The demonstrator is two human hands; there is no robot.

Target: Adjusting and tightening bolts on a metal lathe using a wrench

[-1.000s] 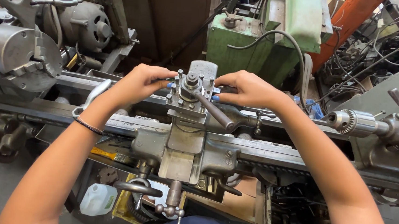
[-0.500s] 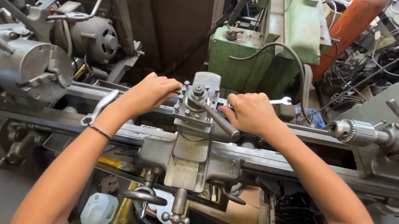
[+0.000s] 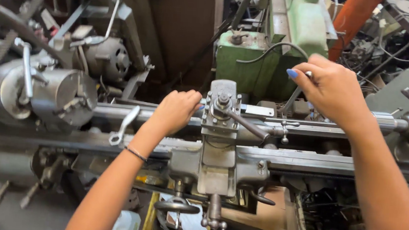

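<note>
One lathe bed [image 3: 307, 160] runs across in front of you, and everything hangs off it. At its far left sits one chuck [image 3: 64, 95]; mid-bed stands one tool post [image 3: 221, 111] with a single lever [image 3: 249, 125]. Your left hand [image 3: 176, 110] is curled against the post's left side. Your right hand [image 3: 331, 90], above the bed, pinches one slim wrench [image 3: 293, 99]. One spanner [image 3: 124, 126] lies left of the post.

A round metal chuck [image 3: 64, 98] is at the left, a green machine [image 3: 266, 52] behind, and a white plastic jug [image 3: 127, 225] on the floor.
</note>
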